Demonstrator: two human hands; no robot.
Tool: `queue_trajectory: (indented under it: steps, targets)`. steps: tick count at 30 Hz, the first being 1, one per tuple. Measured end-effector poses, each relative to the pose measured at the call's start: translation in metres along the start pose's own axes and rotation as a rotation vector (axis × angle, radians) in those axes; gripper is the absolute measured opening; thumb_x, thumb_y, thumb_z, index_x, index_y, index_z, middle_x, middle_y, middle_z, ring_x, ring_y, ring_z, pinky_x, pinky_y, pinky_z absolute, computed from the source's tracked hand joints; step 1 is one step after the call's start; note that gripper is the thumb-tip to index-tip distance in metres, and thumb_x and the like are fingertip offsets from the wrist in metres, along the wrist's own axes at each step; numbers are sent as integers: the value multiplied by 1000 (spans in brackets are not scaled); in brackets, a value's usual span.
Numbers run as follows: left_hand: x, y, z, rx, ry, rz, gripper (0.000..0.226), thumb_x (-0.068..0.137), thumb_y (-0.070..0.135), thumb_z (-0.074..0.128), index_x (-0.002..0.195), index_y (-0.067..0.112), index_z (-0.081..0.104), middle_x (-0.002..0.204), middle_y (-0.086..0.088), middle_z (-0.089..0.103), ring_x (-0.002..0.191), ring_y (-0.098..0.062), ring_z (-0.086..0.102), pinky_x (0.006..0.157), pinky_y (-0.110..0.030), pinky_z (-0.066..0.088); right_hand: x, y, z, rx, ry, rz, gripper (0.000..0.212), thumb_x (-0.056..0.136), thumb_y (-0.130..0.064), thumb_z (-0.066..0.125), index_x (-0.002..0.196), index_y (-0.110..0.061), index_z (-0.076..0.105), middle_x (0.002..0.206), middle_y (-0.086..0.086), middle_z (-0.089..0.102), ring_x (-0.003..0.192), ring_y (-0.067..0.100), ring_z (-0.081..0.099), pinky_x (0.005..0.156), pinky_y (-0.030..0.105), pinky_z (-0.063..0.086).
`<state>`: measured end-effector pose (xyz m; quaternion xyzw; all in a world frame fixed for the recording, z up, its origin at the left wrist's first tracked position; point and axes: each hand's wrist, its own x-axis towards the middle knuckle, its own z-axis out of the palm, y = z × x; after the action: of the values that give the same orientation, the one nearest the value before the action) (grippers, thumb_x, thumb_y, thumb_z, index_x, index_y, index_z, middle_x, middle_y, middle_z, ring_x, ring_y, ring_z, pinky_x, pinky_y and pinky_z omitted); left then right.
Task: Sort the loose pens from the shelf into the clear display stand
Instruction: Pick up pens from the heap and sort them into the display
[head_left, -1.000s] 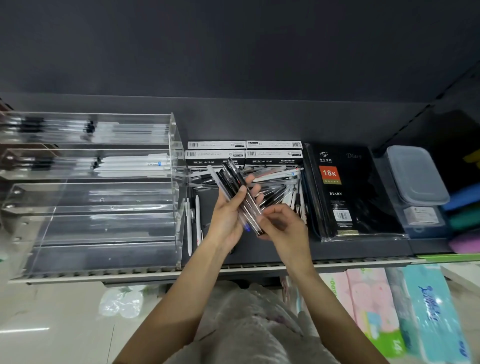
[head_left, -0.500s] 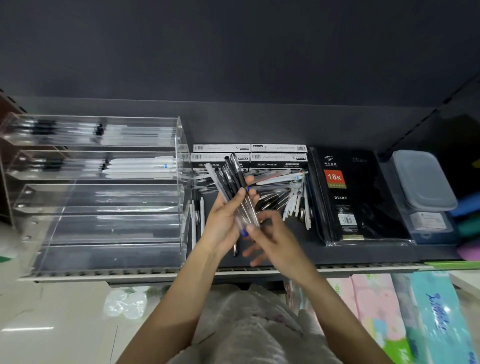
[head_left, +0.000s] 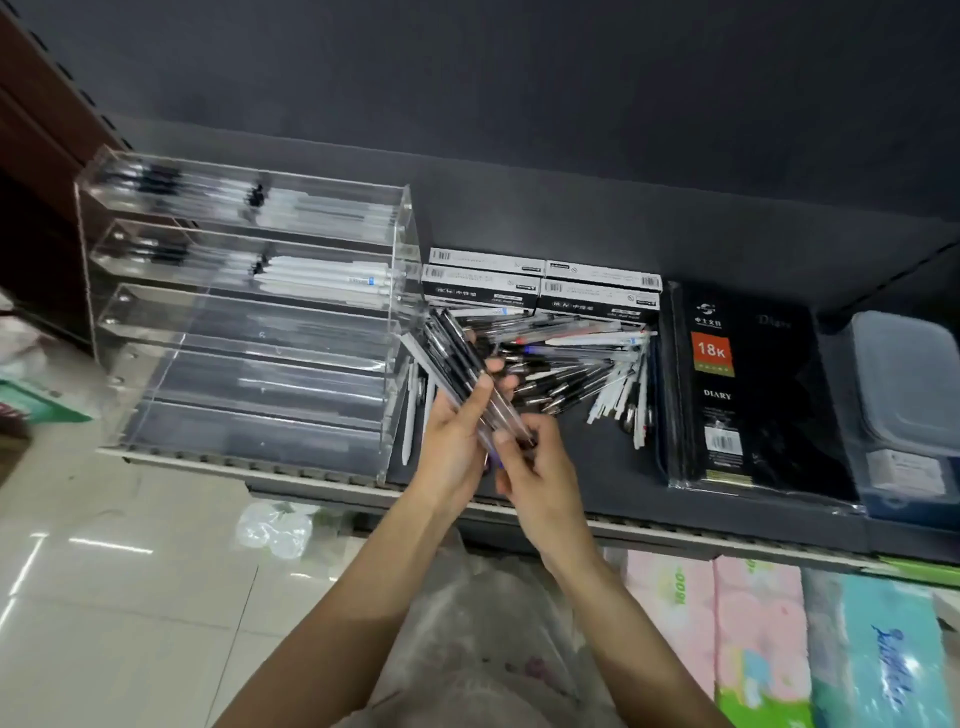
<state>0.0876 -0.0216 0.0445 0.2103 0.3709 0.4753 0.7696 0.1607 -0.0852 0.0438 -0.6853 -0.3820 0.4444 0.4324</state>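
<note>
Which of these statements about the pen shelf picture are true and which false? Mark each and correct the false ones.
1. The left hand grips a bundle of clear-barrelled pens. True.
2. The clear acrylic tiered display stand sits to the right of the black diary with the orange 18K label. False: it sits to the left, beyond the loose pile of pens.
3. The stand's upper two tiers hold pens. True.
4. The right hand rests on the diary. False: its fingers touch the bundle's lower end.
5. The white-topped pen boxes lie in front of the pile. False: behind it.
</note>
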Motion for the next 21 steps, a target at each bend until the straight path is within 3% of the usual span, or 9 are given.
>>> queue_trajectory:
  steps: [4,7,9,13,15,17,19,21]
  targets:
    - [-15,11,-15,115,62,116,28,94,4,47,119,14,55,94,6,69,88,-8,64,77,-23,54,-4,-1,20,91,-1,4,9,99,-25,42,100,-18,47,71,-6,53,53,5,48,50,24,40]
    - [-27,27,-37,274,135,176,26,93,9,56,119,10,60,92,-6,67,70,-13,64,54,-25,52,-9,-14,41,307,1,59,13,100,-20,41,97,-11,50,69,3,48,49,9,50,40,22,37]
    - [-32,40,-51,383,199,209,24,90,14,63,113,6,66,90,-9,69,71,-18,63,60,-29,52,-10,-19,54,365,16,47,11,99,-18,45,95,-13,53,69,3,51,51,10,52,42,22,40]
    - [-42,72,-81,441,304,198,31,85,22,68,82,-9,69,70,-22,67,64,-22,63,65,-24,49,-6,-29,85,233,-13,-76,9,97,-16,48,96,-13,57,60,1,56,47,10,50,46,21,42]
    - [-43,95,-102,414,304,145,40,84,26,68,81,-14,66,76,-18,72,70,-23,69,72,-21,53,-3,-36,105,169,-36,-138,10,98,-18,47,95,-18,57,58,2,55,45,11,49,47,21,42]
    - [-40,119,-126,393,302,86,36,83,25,69,86,-11,69,85,-17,74,81,-22,71,80,-24,55,0,-44,131,112,-66,-178,11,98,-20,47,94,-21,57,58,3,56,44,12,48,46,22,42]
    - [-35,145,-154,392,304,45,25,82,23,70,83,-3,73,84,-14,74,82,-21,71,80,-26,56,7,-51,158,27,-109,-180,11,97,-22,48,93,-24,57,61,0,61,48,15,54,48,25,45]
    - [-31,171,-179,394,294,10,21,79,25,71,78,4,75,83,-13,74,82,-22,71,79,-27,55,15,-58,185,-80,-129,-177,10,96,-24,51,92,-27,59,74,-9,65,61,13,63,58,29,53]
